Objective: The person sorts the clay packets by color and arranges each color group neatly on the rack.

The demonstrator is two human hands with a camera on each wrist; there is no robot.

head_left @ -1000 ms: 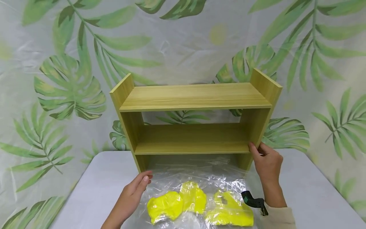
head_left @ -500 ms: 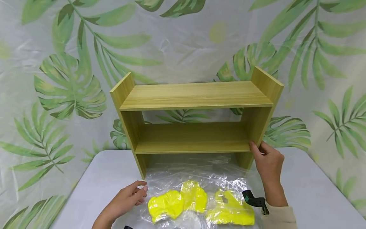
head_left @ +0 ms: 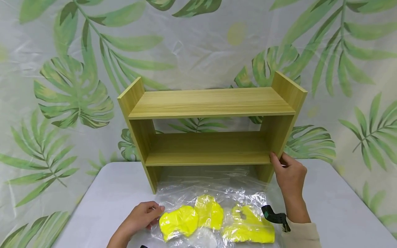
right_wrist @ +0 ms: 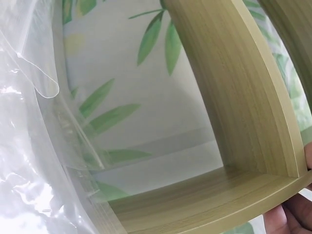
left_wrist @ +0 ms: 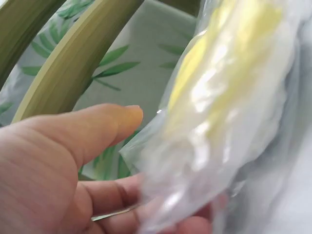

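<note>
A wooden shelf unit (head_left: 207, 159) with two boards stands upright on the table. My right hand (head_left: 291, 175) grips its right side panel near the lower board, thumb in front. In front of the shelf lies a clear plastic bag (head_left: 229, 193) with bright yellow pieces (head_left: 180, 222) and a round white thing (head_left: 204, 237) inside. My left hand (head_left: 141, 217) is at the bag's left edge; in the left wrist view some fingers (left_wrist: 114, 195) reach behind the plastic and the thumb stands apart from it. Whether they hold the film I cannot tell.
The white table (head_left: 335, 206) spreads out on both sides of the shelf. Behind it hangs a grey cloth (head_left: 198, 44) with green leaf prints. A black wrist mount (head_left: 274, 217) sits by my right sleeve (head_left: 302, 236), close to the bag's right side.
My left hand has moved down from beside the shelf's left foot to the bag's left edge. The right hand keeps its grip, and the shelf and bag lie as before.
</note>
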